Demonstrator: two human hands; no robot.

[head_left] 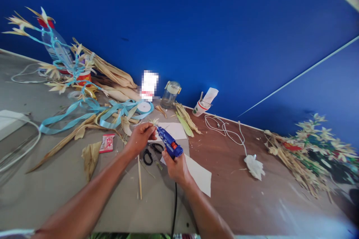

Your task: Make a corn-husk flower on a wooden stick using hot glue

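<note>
My right hand (pixel 177 166) is wrapped round a blue hot glue gun (pixel 167 140), whose nozzle points up and to the left. Its black cord (pixel 175 205) runs down past the table's front edge. My left hand (pixel 141 137) is closed in a pinch by the nozzle. A small pale frayed piece (pixel 154 121), perhaps corn husk, shows at its fingertips; most of it is hidden. Below the hands lie black-handled scissors (pixel 147 157) and a thin wooden stick (pixel 140 179). White paper sheets (pixel 200 175) lie under and beside the glue gun.
Light blue ribbon (pixel 67 123), dried corn husks (pixel 112 73) and a blue-stemmed husk flower branch (pixel 75 69) crowd the left. A glass jar (pixel 169 97) and a paper cup (pixel 200 108) stand by the blue wall. A white cable (pixel 224 130) and more husk flowers (pixel 319 138) lie right.
</note>
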